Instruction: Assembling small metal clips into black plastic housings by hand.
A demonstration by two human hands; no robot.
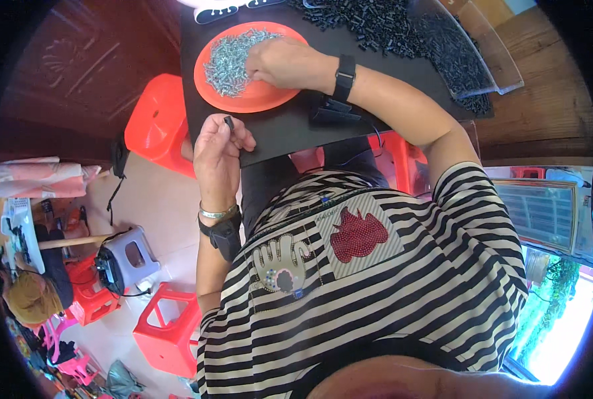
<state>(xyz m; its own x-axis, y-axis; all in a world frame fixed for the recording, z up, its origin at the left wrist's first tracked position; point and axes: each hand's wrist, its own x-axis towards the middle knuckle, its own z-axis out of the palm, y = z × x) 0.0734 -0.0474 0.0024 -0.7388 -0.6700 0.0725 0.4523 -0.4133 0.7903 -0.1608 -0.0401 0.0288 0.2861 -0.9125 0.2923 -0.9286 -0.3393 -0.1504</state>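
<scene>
My left hand (218, 143) is closed at the near edge of the dark table, pinching a small black plastic piece (228, 122) between thumb and finger. My right hand (276, 62) reaches over an orange plate (276, 100) from the right, its fingertips down among many small silvery metal screws (233, 63). Those fingers are curled together, and whether they grip a screw is hidden. A black band is on each wrist.
A large heap of small black pieces (376, 26) covers the far right of the table (270, 133), beside a clear plastic bin (486, 50) lying there. A black device with a cable (336, 113) sits near the front edge. Red stools (153, 126) stand at the left.
</scene>
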